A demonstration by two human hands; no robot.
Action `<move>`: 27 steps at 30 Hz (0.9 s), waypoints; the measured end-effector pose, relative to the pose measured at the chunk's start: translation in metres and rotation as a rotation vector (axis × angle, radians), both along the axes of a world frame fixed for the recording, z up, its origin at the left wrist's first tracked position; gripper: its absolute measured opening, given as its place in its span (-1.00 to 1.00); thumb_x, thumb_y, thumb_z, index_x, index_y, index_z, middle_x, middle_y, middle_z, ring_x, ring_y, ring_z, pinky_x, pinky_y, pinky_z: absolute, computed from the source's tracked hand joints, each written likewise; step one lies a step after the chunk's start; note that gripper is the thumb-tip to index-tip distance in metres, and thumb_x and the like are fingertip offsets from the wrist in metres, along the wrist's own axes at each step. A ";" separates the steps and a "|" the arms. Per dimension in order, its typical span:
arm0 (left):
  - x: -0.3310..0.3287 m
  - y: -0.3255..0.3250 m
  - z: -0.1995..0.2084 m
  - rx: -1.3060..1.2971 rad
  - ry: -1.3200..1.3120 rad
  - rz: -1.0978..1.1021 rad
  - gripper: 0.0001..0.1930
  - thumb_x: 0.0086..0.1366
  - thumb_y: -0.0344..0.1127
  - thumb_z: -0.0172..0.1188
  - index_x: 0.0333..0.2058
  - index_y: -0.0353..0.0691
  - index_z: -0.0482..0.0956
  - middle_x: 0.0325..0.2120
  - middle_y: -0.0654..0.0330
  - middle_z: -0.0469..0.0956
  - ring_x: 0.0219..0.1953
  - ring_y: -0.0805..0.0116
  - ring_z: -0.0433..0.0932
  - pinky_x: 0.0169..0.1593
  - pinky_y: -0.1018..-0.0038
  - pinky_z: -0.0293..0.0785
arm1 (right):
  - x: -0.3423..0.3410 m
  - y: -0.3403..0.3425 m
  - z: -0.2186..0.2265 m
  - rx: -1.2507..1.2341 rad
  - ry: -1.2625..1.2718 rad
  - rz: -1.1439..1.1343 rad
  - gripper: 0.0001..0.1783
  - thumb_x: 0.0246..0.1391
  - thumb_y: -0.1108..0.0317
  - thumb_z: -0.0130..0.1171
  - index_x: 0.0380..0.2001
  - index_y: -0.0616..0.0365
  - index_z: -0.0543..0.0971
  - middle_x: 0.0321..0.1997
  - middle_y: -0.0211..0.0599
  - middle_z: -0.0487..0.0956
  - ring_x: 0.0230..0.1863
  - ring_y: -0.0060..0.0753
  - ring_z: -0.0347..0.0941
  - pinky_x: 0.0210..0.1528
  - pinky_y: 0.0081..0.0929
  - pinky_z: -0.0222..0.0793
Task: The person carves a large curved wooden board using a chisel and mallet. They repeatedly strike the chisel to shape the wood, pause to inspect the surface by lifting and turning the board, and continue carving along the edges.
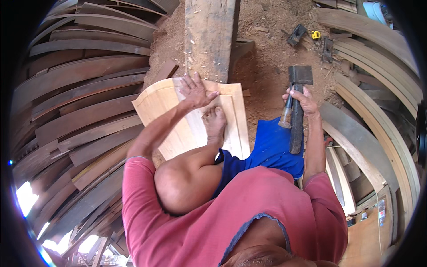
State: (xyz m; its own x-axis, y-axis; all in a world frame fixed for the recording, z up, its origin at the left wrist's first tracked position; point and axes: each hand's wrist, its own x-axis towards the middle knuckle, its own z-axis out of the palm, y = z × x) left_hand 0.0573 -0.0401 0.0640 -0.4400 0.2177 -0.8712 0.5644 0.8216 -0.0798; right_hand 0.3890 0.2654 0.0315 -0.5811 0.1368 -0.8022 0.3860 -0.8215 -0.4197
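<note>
A pale wooden panel (171,118) with a curved, shaped far edge lies across a thick, worn beam (207,38). My left hand (194,92) rests flat on the panel near that edge, its fingers spread. Just nearer, my bare foot (215,124) presses on the same panel. Off to the right, my right hand (306,101) is closed round two tools at once. One is a hammer (296,138) with a dark blocky head and a long dark handle. Beside it is a chisel (286,116) with an amber-coloured handle; part of it is hidden by my fingers.
Wood shavings (267,53) cover the ground around the beam. A dark hand plane (296,34) and a yellow tape measure (316,34) lie at the far right. Stacked planks (84,91) line the left side, and long curved boards (373,33) line the right.
</note>
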 end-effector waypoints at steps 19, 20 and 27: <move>0.054 -0.033 -0.019 0.212 0.367 0.461 0.56 -0.01 0.61 0.30 0.48 -0.42 -0.49 0.42 -0.63 -0.51 0.47 -0.61 -0.61 0.44 -0.38 -0.53 | 0.013 0.002 -0.187 0.111 -0.192 0.389 -0.80 0.15 0.18 0.35 -0.30 -0.03 0.54 -0.45 -0.59 0.45 -0.45 -0.68 0.31 -0.37 -0.58 0.21; 0.055 -0.033 -0.019 0.213 0.350 0.465 0.54 0.01 0.60 0.29 0.48 -0.41 -0.51 0.41 -0.63 -0.53 0.46 -0.62 -0.64 0.43 -0.38 -0.56 | 0.022 -0.010 -0.190 0.097 -0.200 0.381 -0.80 0.15 0.19 0.34 -0.30 -0.03 0.54 -0.46 -0.59 0.45 -0.46 -0.68 0.30 -0.38 -0.58 0.20; 0.063 -0.028 -0.026 0.355 0.443 0.574 0.11 0.44 0.30 -0.02 0.48 -0.33 -0.53 0.42 -0.57 -0.60 0.45 -0.64 -0.68 0.36 -0.50 -0.56 | 0.029 -0.038 -0.154 -0.251 -0.252 0.337 -0.74 0.15 0.26 0.35 -0.19 0.10 0.53 -0.40 -0.37 0.56 -0.40 -0.51 0.52 -0.34 -0.49 0.47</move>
State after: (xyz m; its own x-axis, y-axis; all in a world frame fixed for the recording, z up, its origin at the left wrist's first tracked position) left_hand 0.1208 -0.0682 0.0384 -0.8555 0.0836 -0.5110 0.0236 0.9921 0.1229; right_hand 0.4180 0.2277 -0.1225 -0.3433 -0.2409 -0.9078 0.7119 -0.6972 -0.0841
